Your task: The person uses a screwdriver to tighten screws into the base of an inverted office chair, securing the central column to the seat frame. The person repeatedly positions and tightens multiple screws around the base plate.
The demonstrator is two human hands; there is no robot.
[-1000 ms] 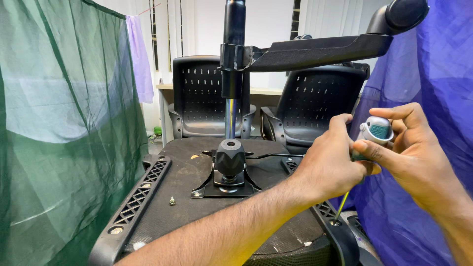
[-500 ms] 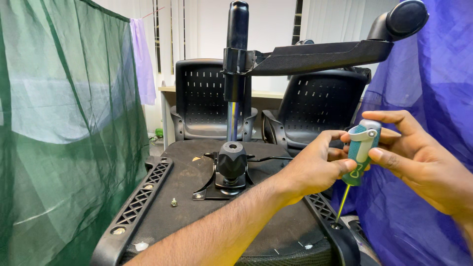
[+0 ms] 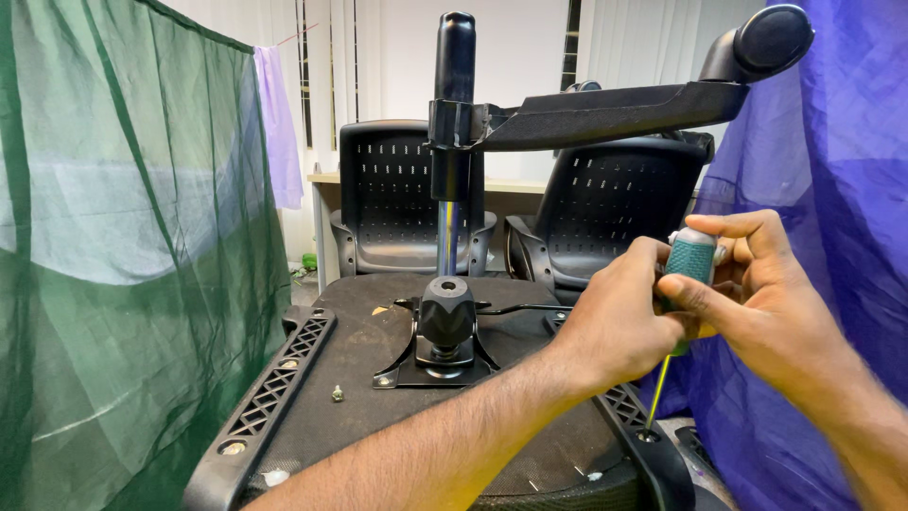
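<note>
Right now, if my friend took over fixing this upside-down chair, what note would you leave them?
Left hand and right hand both grip the green-handled screwdriver, held upright.
Its tip sits in a hole on the right side rail of the overturned chair seat.
One loose screw lies on the seat underside, left of the centre mounting plate.
I can't tell whether the screw at the tip is tight or loose; check it.

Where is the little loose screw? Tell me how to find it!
Start at the upturned black chair seat in the middle. Find the black knob and metal plate at its centre, then look a little left and down: the tiny screw lies alone on the flat underside. It is small, silvery and loose, far from the green-handled screwdriver that both hands hold at the right edge.
</note>
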